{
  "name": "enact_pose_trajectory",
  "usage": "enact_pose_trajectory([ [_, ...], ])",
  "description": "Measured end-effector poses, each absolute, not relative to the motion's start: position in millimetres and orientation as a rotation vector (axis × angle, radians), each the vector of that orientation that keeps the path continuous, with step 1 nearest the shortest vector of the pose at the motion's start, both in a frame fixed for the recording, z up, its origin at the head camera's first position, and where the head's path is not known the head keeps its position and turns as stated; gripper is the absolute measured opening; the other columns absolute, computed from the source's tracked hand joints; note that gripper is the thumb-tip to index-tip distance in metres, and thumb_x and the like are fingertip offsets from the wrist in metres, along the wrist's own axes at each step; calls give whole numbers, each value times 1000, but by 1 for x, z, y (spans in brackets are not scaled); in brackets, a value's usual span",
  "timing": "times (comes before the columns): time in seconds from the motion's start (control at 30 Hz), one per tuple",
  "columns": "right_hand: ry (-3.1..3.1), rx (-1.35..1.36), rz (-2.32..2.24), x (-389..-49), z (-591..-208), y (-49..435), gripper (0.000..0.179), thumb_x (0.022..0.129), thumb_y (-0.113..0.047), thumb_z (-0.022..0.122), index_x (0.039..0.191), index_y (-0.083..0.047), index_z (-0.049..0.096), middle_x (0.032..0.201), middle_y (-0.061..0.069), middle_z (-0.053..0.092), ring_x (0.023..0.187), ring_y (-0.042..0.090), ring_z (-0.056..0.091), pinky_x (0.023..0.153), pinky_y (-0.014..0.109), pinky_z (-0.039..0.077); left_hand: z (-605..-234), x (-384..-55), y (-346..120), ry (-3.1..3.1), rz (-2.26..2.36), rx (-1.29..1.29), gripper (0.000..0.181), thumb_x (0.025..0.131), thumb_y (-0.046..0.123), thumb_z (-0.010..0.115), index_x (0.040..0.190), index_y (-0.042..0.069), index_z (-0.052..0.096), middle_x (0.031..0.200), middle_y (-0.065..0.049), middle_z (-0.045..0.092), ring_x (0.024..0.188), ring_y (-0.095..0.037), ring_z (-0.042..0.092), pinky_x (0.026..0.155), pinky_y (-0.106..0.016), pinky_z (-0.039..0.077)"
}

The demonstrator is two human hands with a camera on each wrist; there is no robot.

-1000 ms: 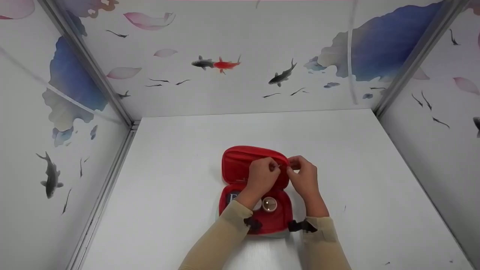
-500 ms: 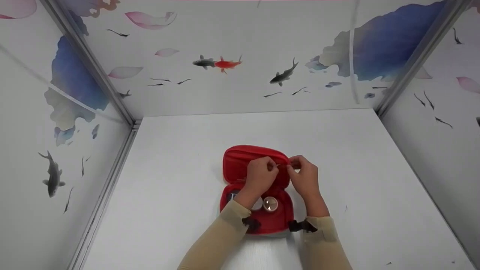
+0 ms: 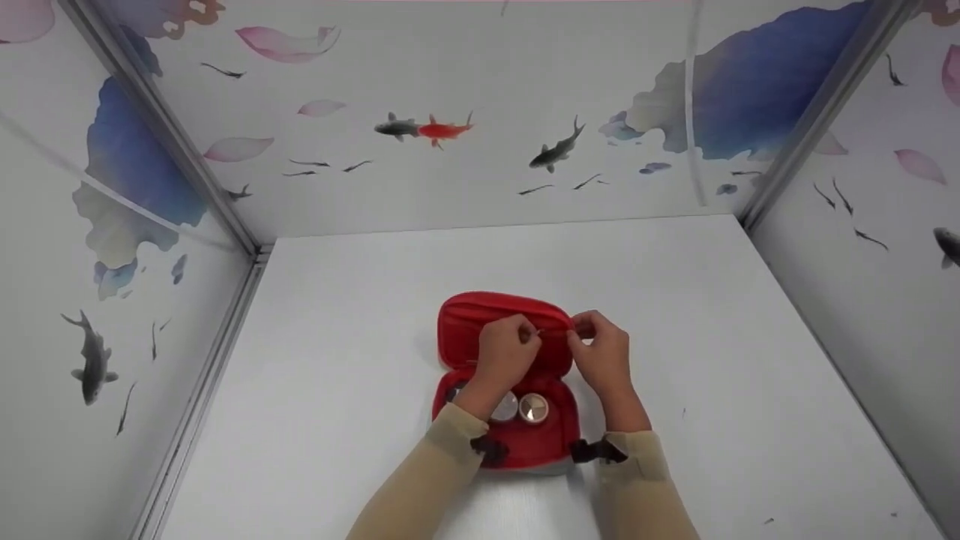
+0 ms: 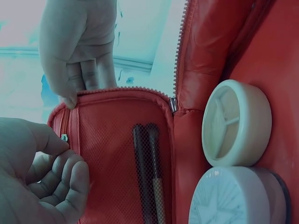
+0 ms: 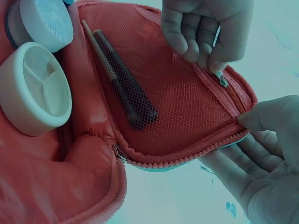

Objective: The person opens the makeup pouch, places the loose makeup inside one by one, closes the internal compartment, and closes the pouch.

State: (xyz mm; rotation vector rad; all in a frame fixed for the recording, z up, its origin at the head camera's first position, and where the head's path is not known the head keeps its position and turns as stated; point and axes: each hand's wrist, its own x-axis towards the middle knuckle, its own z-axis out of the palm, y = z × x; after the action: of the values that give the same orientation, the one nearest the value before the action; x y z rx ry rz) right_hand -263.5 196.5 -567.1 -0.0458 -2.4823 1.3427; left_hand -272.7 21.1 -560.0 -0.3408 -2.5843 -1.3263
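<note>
tan sleeves (image 3: 427, 480) closest, then a red bag (image 3: 536, 446) lying open on the white table (image 3: 337, 375), 2 round pots (image 3: 533, 409) side by side in its base. l. hand (image 3: 508, 346) over the raised lid (image 3: 461, 337), thumb & finger pinching the zip pull (image 5: 221, 78) of its mesh pocket (image 5: 180, 121), other fingers curled; r. hand (image 3: 602, 349) grips the lid's corner, thumb inside, fingers behind. 2 brushes (image 5: 128, 88) in the pocket. far back i see painted fish (image 3: 444, 131) on the wall (image 3: 450, 195).
</note>
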Motion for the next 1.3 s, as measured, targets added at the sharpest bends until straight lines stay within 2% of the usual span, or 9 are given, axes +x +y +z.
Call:
enact_pose_trajectory([
  [0.3,-2472,-58,1360,-264,-566,196,10,96,-7,72,105,-5,74,98,12,78,94,26,74,83,41,59,-558,-276,16,-2622,-1309,-334,11,95,11,72,84,15,73,76,2,70,70,-8,59,66,-23,51],
  [0.53,-2473,-66,1363,-262,-566,194,10,96,-7,71,105,-5,74,98,12,78,94,25,73,83,40,58,-559,-276,7,-2616,-1316,-313,11,95,10,72,85,15,74,76,1,70,72,-9,59,68,-24,52],
  [0.83,-2471,-80,1395,-261,-569,193,9,98,-7,70,106,-6,74,99,10,77,96,23,72,79,29,56,-559,-277,-2,-2630,-1323,-282,12,95,10,71,85,15,75,78,2,71,72,-10,60,68,-24,52],
  [1.3,-2448,-78,1382,-260,-571,194,10,95,-4,71,105,-6,74,98,10,77,95,24,73,86,40,57,-554,-280,-12,-2649,-1275,-313,13,92,8,70,81,13,73,74,0,71,69,-9,57,65,-24,49],
])
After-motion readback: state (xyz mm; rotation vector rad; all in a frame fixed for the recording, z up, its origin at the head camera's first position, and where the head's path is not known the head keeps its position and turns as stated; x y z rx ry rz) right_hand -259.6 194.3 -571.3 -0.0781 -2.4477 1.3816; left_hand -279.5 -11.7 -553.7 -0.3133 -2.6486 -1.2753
